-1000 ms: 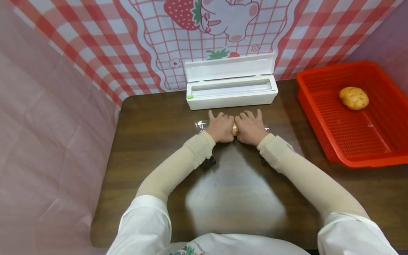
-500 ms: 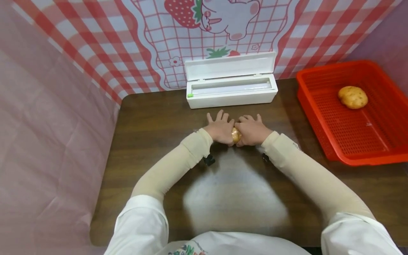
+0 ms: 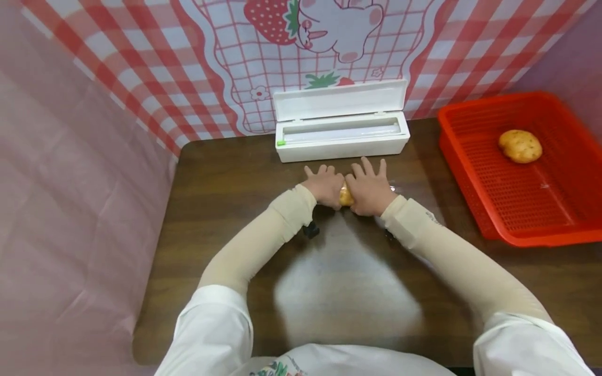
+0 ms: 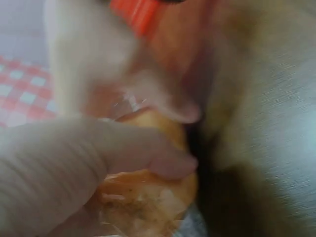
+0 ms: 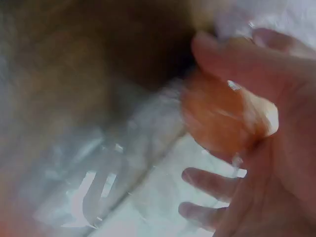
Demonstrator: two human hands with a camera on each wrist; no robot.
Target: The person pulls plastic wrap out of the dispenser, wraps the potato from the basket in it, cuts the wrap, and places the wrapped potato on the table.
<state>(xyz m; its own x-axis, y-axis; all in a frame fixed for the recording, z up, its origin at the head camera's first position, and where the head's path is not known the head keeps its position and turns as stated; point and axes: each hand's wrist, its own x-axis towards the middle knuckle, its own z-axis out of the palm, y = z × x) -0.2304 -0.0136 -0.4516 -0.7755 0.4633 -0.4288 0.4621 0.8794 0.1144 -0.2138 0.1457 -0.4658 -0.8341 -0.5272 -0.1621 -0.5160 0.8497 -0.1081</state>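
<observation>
A potato (image 3: 346, 196) covered in clear plastic wrap is held just above or on the table between both hands. My left hand (image 3: 325, 188) grips its left side; in the left wrist view the thumb presses across the wrapped potato (image 4: 143, 197). From the other side my right hand (image 3: 371, 192) grips it, with some fingers spread away. In the right wrist view, loose shiny plastic wrap (image 5: 94, 192) trails out from the potato (image 5: 217, 113). Both wrist views are blurred, and the hands hide much of the potato.
Behind the hands stands a white plastic-wrap box (image 3: 343, 150), lid up, with a roll inside. A red basket (image 3: 475, 193) at the right holds another potato (image 3: 520, 146). The brown table (image 3: 216, 209) meets a checked cloth (image 3: 150, 68) at the back.
The hands have shifted and regripped around the wrapped potato, which showed more between them half a second ago. The plastic seen left of the left hand a second ago is now hidden.
</observation>
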